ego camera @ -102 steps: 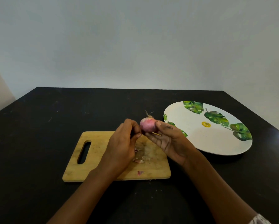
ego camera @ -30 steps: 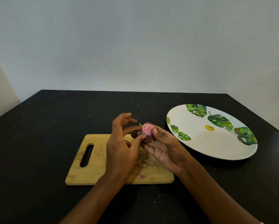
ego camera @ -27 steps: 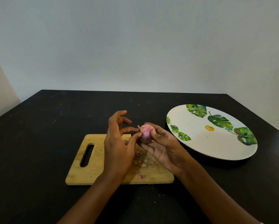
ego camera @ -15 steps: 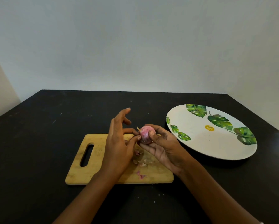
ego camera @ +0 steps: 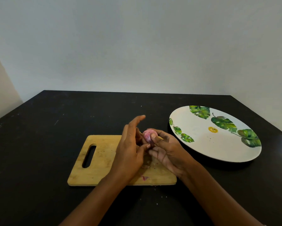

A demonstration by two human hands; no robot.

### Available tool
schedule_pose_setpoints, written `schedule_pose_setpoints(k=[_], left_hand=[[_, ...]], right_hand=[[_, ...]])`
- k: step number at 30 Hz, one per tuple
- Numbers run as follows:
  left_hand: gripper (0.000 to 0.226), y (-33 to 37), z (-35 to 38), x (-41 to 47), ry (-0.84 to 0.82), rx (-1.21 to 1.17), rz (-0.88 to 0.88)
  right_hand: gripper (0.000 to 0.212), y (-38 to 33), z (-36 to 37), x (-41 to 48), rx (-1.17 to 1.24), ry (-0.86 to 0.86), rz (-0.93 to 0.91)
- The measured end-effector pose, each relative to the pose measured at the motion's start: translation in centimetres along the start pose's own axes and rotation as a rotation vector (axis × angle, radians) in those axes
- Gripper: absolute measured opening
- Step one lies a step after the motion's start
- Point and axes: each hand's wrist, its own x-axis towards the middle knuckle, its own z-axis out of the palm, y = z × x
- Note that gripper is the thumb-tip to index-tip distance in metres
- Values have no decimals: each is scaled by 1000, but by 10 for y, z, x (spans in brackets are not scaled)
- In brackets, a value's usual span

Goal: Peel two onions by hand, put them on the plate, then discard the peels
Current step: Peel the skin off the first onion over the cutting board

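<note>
A small pink onion (ego camera: 148, 135) is held above the wooden cutting board (ego camera: 101, 162). My right hand (ego camera: 169, 152) grips it from the right, thumb on its front. My left hand (ego camera: 130, 154) works at its left side: the thumb presses the underside, a bent finger meets it behind, and the other fingers stick up straight. Loose bits of peel (ego camera: 144, 177) lie on the board under my hands. The white plate with green leaf prints (ego camera: 207, 144) sits to the right with no onion on it. No second onion is in view.
Board and plate rest on a black table (ego camera: 39, 144) that ends at a pale wall behind. A few tiny specks of peel dot the table in front of the board.
My left thumb has slid from the onion's top to its underside and my left fingers have stretched up. My right hand has turned the onion, so its root tip no longer shows.
</note>
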Motion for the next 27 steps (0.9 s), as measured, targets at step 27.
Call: schedule_pose_setpoints(k=[27], left_hand=[[58, 0, -9, 6, 126, -189, -171]], right_hand=[[41, -3, 2, 0, 26, -1, -30]])
